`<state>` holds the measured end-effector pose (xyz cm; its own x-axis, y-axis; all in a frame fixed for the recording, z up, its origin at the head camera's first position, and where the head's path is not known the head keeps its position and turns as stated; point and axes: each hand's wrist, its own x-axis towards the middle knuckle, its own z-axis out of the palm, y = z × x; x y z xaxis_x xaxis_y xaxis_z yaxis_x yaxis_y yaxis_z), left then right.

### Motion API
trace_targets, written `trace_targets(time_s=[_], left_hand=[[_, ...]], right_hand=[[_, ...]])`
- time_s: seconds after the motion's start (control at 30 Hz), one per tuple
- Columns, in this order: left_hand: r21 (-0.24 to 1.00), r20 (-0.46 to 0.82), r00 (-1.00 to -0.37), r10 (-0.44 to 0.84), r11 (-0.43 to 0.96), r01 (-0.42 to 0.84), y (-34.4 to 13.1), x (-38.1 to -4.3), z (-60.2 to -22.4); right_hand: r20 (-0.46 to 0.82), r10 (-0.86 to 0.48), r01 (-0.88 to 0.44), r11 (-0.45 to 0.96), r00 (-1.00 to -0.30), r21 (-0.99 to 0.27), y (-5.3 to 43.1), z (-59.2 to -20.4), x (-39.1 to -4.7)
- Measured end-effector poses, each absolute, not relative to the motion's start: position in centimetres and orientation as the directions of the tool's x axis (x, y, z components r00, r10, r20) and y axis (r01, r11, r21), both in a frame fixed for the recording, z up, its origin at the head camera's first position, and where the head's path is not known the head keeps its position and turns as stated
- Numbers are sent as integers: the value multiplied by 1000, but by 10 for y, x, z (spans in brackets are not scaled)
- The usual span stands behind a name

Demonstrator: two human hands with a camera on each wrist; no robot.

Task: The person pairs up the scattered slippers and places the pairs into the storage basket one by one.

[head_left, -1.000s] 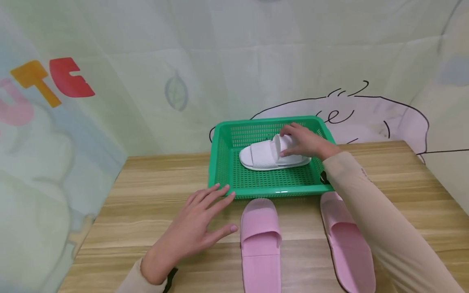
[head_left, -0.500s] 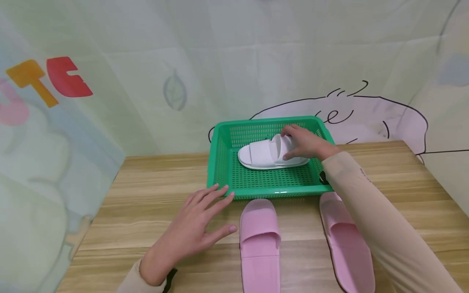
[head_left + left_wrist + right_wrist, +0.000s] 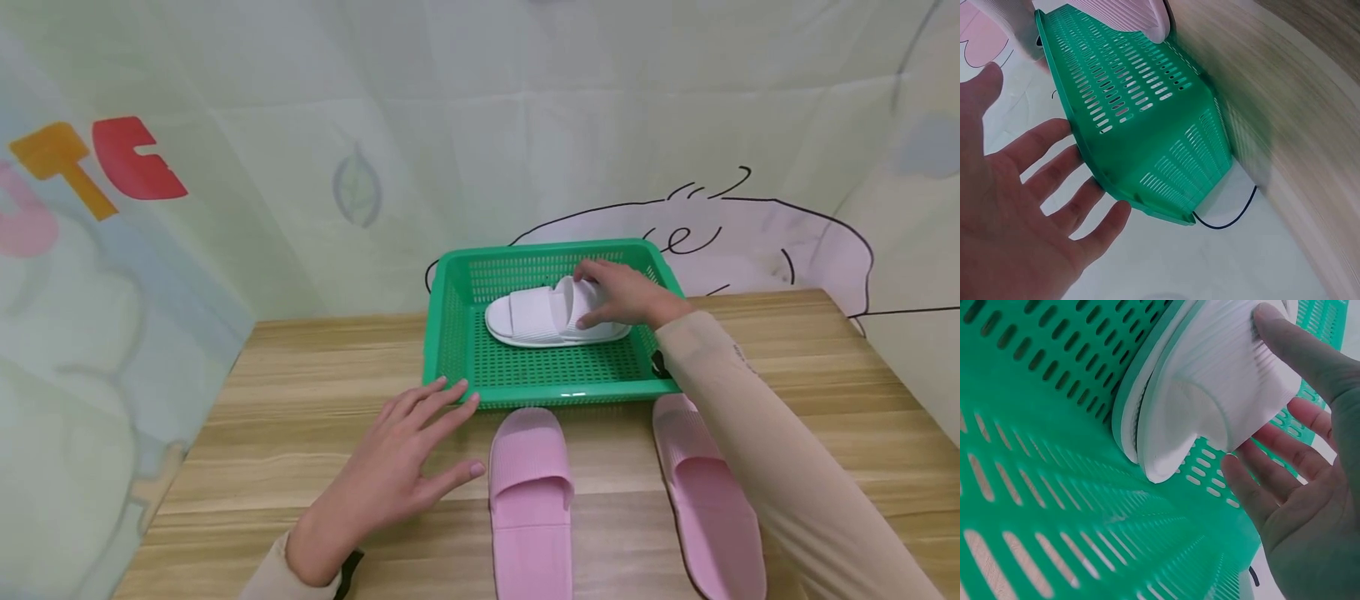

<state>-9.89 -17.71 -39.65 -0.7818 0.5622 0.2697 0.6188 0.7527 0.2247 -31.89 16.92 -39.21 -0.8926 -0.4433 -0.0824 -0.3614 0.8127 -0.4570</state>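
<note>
Two white slippers [image 3: 533,315] lie one on the other inside a green plastic basket [image 3: 566,390], their straps at opposite ends. My right hand [image 3: 626,293] spans the strap of the upper slipper [image 3: 1210,375]; in the right wrist view the thumb presses one side of the strap and the fingers touch the other. Under it shows the sole edge of the lower slipper [image 3: 1124,428]. My left hand [image 3: 401,454] is spread, its fingertips at the basket's near left rim, as the left wrist view also shows.
A pink slipper [image 3: 531,492] lies in front of the basket, toe toward it. Another pink slipper [image 3: 716,517] lies to the right, partly under my right sleeve [image 3: 772,433]. The wooden table [image 3: 315,383] meets a printed cloth [image 3: 450,150] behind the basket.
My right hand and the upper white slipper have settled slightly lower in the basket, and the thumb has shifted a little along the strap. The left hand stays at the rim.
</note>
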Motion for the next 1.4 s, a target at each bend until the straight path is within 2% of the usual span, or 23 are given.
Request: trace_targets(time_s=[0.37,0.67,0.9,1.4], left_hand=[[243,266,-790,553,754,610,-176,-99,-398],[240,260,-790,554,756,609,-177,-101,-397],[272,245,-799,549,752,600,-176,-105,-394],[242,285,-783,552,749,616,-174,-106,-404]], right_hand=[[-100,-444,-354,813,-890,-462,171,-395,-320],[-60,-460,-381,796,-886,-471,168,-394,-320],[-92,-429,-340,814,-899,-472,166,-392,-319],[-110,-425,-332,823,-898,-461,167,-393,-319]])
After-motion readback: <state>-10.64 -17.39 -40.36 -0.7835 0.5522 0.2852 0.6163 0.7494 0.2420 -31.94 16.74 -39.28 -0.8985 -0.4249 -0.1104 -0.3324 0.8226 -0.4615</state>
